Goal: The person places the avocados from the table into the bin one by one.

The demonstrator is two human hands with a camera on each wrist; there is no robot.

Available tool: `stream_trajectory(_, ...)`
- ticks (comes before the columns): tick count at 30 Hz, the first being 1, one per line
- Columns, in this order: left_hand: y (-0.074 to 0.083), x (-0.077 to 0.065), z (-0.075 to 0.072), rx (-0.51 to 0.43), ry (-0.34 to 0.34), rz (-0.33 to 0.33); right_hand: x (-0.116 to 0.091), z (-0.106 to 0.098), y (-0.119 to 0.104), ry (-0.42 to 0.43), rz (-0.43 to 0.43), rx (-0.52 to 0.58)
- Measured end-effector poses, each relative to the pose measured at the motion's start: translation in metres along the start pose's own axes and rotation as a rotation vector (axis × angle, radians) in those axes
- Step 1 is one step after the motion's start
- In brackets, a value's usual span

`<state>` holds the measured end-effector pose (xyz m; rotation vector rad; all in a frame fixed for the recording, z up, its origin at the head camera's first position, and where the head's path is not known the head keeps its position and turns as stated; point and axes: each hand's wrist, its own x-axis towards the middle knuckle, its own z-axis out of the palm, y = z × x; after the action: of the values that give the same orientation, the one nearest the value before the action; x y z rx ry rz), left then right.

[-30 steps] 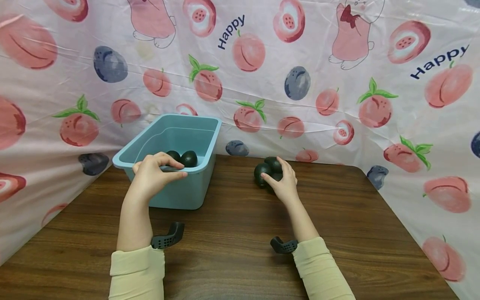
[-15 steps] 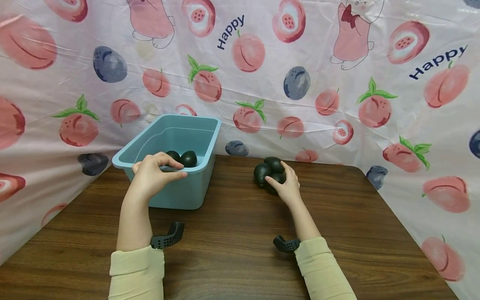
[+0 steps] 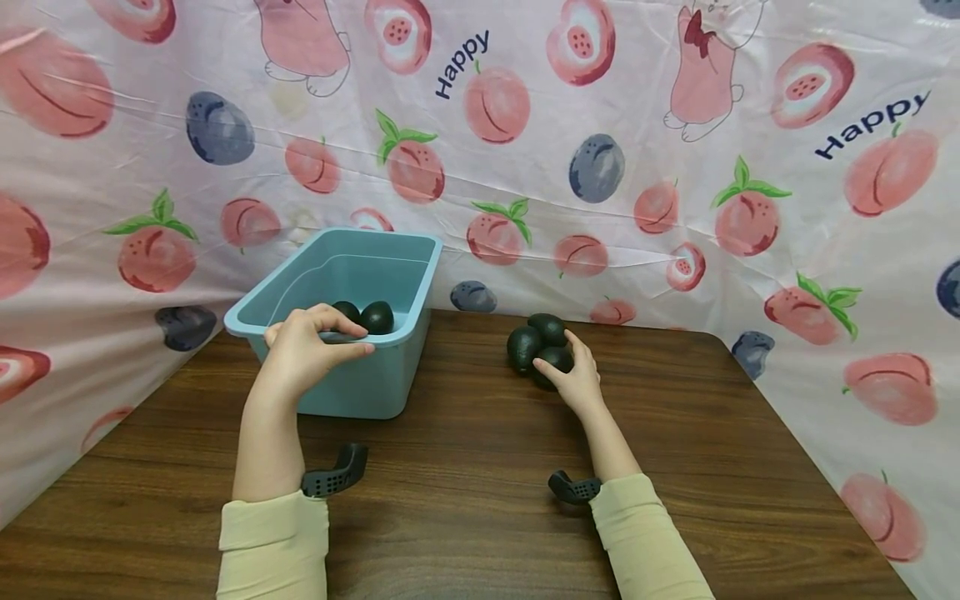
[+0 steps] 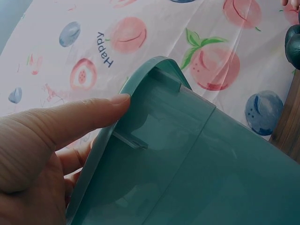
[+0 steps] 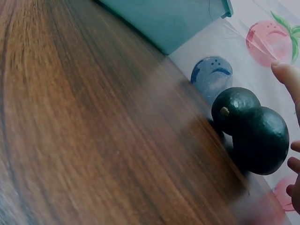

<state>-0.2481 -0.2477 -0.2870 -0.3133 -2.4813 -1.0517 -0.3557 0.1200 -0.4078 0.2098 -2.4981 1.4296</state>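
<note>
My left hand (image 3: 303, 346) pinches the near rim of a light blue plastic bin (image 3: 352, 379), with thumb outside and fingers over the edge. Two dark green avocados (image 3: 377, 317) lie inside that bin, partly behind the hand and rim. On the table to the right, three more avocados (image 3: 523, 348) sit clustered together. My right hand (image 3: 577, 379) is at the nearest avocado (image 3: 557, 365), thumb on its left and fingers on its right. In the right wrist view the thumb (image 5: 287, 77) and fingers are spread apart, beside two avocados (image 5: 260, 140).
A brown wooden table (image 3: 465, 475) holds everything. Behind and along the sides hangs a white sheet (image 3: 525, 175) printed with fruit and rabbits. Each wrist wears a black strap mount (image 3: 573, 487).
My right hand has shifted slightly right and back, so more of the near avocado shows. The left hand, the bin and the avocados in it stay put.
</note>
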Motion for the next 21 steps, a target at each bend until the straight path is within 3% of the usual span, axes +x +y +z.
stream_trajectory(21,-0.0039,0.0001,-0.0059,-0.017,-0.02,-0.013,-0.0059,0.0094,0.0058,-0.022,0.079,-0.002)
